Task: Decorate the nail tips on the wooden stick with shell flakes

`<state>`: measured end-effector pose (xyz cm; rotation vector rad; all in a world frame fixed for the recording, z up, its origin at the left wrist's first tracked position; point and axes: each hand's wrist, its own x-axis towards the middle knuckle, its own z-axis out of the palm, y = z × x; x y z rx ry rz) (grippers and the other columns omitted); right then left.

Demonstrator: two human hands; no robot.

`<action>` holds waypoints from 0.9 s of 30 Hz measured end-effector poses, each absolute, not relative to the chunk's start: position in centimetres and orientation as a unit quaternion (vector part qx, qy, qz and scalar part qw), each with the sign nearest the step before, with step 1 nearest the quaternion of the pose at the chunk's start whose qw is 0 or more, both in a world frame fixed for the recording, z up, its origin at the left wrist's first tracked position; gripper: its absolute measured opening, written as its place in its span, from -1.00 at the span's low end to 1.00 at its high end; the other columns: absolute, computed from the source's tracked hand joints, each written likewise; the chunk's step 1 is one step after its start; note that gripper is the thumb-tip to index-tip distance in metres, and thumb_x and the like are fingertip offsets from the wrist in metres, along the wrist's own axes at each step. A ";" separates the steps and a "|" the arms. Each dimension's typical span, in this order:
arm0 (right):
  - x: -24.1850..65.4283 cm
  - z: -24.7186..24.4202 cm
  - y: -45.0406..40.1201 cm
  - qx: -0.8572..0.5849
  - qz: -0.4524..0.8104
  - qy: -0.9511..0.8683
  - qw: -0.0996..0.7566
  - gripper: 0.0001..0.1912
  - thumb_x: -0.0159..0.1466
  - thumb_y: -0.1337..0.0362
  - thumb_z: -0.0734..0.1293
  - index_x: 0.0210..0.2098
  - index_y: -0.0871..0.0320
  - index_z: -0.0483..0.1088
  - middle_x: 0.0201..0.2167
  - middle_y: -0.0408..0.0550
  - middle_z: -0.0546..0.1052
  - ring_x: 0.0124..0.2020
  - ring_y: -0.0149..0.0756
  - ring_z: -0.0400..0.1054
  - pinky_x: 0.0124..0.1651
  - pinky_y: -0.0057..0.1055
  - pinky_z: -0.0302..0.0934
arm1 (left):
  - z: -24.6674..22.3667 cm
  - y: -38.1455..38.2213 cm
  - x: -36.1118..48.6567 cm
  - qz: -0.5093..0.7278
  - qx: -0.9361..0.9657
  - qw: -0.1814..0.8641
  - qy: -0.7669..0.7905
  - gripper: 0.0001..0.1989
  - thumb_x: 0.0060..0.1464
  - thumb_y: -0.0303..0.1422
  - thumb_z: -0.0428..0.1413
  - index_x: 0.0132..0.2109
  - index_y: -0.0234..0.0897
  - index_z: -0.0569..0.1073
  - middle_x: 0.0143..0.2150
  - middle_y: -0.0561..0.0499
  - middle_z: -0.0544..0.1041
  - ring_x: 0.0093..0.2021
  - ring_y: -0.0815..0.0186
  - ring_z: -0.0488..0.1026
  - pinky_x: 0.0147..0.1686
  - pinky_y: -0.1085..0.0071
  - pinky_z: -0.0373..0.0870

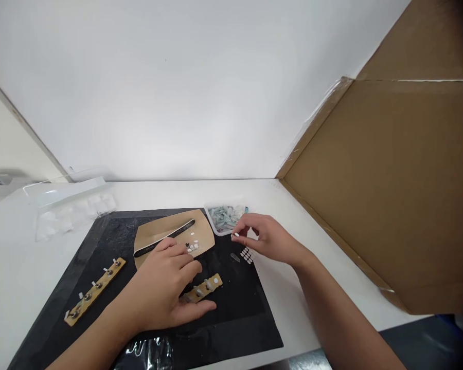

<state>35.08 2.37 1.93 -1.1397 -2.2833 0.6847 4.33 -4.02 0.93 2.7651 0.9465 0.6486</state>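
Observation:
My left hand (170, 289) lies over a tan strip (203, 289), its thumb and fingers spread to either side. The hand hides the strip's left end; whether it presses on the strip I cannot tell. Clear nail-like tips stand on this strip, and a white round spot marks its right end. My right hand (272, 239) pinches a small white oval tab (236, 235) between thumb and forefinger. Just below it, a sheet of white oval tabs (247, 255) and one clear nail-like tip (235, 257) lie at the mat's right edge.
A cardboard tray (203, 226) holds a black nail file (185, 226) and white bits. Behind it, a plastic tub (224, 218) contains clear pieces. Another tan strip (96, 290) with several small posts lies left on the black mat (235, 334). Cardboard (386, 180) walls the right side.

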 end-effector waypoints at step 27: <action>41.1 2.6 3.1 -0.540 0.248 -0.767 0.243 -0.57 0.31 -0.16 0.46 -0.26 0.09 0.62 -0.28 0.01 0.65 -0.29 -0.20 0.48 -0.25 -0.32 0.32 | 1.2 -3.6 4.1 0.286 0.909 0.051 0.298 -0.80 0.27 -0.17 0.25 -0.22 -0.20 0.54 -0.47 0.08 0.51 -0.37 0.24 0.48 -0.01 0.11 0.30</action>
